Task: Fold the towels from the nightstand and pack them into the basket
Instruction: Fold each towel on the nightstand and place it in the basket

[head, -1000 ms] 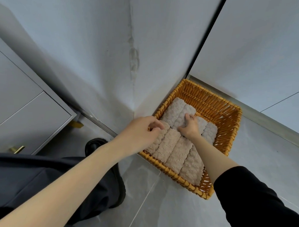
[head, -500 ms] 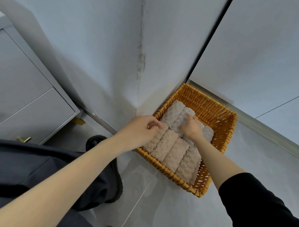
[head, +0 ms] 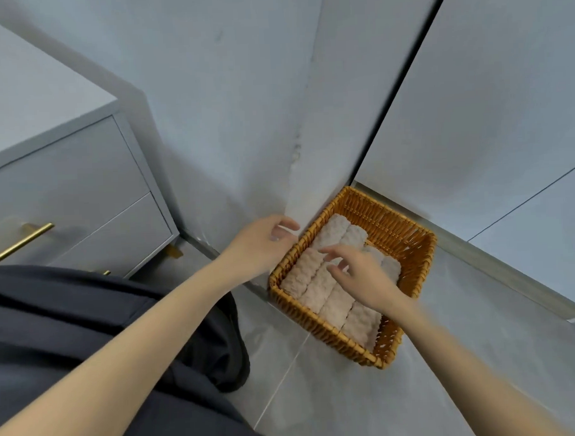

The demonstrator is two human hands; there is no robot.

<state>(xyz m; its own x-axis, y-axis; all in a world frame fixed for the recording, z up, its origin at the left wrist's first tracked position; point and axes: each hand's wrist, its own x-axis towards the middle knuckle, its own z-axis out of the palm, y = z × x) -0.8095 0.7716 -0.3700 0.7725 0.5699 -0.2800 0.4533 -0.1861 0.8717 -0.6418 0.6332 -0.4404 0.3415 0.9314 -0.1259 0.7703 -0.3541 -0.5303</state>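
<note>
Towels (head: 315, 290) — beige, nubby pile, folded into plump oblong bundles, laid in tight rows inside the basket (head: 412, 242).
Basket: honey-coloured wicker, rectangular, stiff open-weave walls, standing on the grey tile floor (head: 320, 407) in the wall corner.
Right hand (head: 364, 275): fingers spread and relaxed over the middle rows, grasping nothing; contact unclear.
Left hand (head: 264, 242): loosely curled, empty, just beside the left rim.
Handling, as judged — light, soft, springy, non-slip. Folds may loosen, so take each bundle across its width and press it flat.
</note>
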